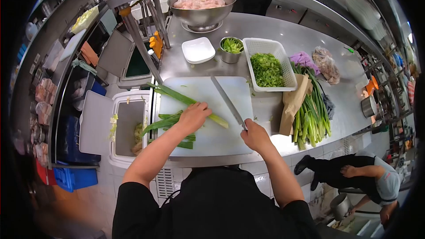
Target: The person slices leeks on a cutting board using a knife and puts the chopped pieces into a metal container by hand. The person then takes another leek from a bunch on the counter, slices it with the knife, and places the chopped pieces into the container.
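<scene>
A large kitchen knife is in my right hand, its blade slanting up and left over the white cutting board. My left hand closes over a green onion that lies diagonally across the board. The stalk's pale end points toward the lower right, near the knife but apart from it. More cut green onion leaves lie at the board's left side, partly hidden under my left forearm.
Behind the board stand white dishes, a metal cup of greens and a white basket of chopped greens. A green onion bundle lies right. An open bin stands left. Another person bends at lower right.
</scene>
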Motion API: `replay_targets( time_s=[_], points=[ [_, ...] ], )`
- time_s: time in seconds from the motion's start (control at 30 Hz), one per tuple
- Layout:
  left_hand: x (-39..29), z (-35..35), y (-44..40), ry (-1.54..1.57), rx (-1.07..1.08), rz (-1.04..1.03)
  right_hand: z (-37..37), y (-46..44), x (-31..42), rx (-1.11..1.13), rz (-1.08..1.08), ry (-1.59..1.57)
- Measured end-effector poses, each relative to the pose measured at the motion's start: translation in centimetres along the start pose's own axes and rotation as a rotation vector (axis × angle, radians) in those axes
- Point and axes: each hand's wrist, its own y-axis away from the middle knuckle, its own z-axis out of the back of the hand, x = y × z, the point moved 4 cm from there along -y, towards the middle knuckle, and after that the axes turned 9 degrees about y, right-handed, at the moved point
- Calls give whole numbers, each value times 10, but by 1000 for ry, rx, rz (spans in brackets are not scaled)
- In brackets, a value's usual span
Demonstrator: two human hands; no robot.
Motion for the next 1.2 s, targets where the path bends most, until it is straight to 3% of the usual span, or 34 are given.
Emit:
replay_targets(
  time_s=[0.47,0.67,0.8,0.87,1.03,1.13,1.2],
  points=[
    [-18,-19,-21,161,-59,-61,12,-14,14,155,125,233],
    [-17,-21,-25,201,-6,-16,19,2,22,243,112,221],
    [-18,-21,-28,194,20,-18,-14,-18,7,117,69,119],
    [-18,-20,-27,198,37,-7,-6,-29,7,168,127,124],
    [-14,-21,-27,215,23,-15,2,-14,21,303,28,66],
    [-13,-20,-29,213,20,-23,-11,-31,21,113,108,63],
    [-13,-23,-26,218,21,-28,4,-40,20,270,73,62]
  ],
)
